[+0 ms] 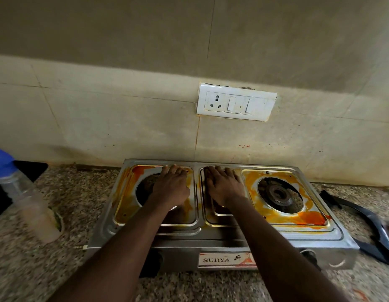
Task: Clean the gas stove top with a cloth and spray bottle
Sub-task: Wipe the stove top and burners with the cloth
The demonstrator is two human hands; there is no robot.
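The two-burner steel gas stove (200,236) sits on the speckled stone surface (36,269) against the tiled wall. Its top is smeared with orange stains (313,217), thickest around the right burner (278,196).

Both hands lie flat on the stove top with the fingers straight, their tips at the rear rim, and they hold nothing. The left hand (170,186) covers the left burner well, and the right hand (224,186) lies on the centre panel.

The sheet steel looks stiff and smooth. It is probably greasy under the stains, so a flat press should suit it better than a grip.

The spray bottle (28,199), clear plastic with a blue head, stands near the stove's left side. It looks light and nearly empty, and is best taken round the body below the head. A black pan support (367,225) lies on the surface at the right. No cloth is in view.
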